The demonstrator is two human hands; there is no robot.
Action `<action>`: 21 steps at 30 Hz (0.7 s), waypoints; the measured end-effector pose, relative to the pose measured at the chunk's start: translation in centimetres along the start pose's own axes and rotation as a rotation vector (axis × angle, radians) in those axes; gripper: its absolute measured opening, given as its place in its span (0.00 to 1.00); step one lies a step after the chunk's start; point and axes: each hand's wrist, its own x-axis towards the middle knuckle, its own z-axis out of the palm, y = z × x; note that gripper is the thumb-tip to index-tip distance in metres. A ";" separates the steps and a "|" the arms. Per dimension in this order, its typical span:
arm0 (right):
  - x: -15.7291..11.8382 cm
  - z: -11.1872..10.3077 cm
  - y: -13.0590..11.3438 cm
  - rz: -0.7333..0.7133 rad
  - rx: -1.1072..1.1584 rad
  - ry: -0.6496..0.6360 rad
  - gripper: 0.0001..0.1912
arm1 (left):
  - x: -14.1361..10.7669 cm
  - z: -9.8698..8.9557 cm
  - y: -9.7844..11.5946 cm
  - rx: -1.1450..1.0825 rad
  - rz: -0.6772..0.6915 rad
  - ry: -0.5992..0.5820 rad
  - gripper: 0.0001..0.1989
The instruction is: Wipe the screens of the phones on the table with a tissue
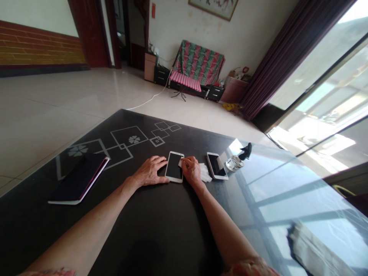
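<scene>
A white phone with a dark screen (174, 167) lies flat on the black glass table (161, 222). My left hand (150, 171) rests flat beside its left edge, fingers touching the side of the phone. My right hand (191, 170) is at the phone's right edge, fingers pinched on a small white wipe (180, 163) at the upper corner of the screen. A pile of white tissue (205, 172) lies just right of that hand.
A second white phone (217, 166) lies further right, next to a small clear spray bottle with a black top (237, 160). A dark tablet in a case (77, 179) sits at the left. A folded cloth (313, 253) lies at the near right.
</scene>
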 end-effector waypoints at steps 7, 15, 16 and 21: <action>2.6 1.0 0.4 0.067 0.002 0.009 0.13 | 0.0 -0.2 0.1 -0.012 0.002 0.005 0.39; 2.3 1.3 0.5 0.040 -0.011 0.033 0.13 | 0.0 -0.3 0.3 -0.010 -0.005 -0.002 0.40; 2.0 1.2 0.5 0.029 -0.008 0.037 0.13 | 0.0 -0.4 0.3 -0.010 -0.005 -0.002 0.40; 0.7 0.8 0.4 -0.021 0.013 0.054 0.12 | 0.0 -0.5 0.4 -0.009 -0.012 -0.008 0.40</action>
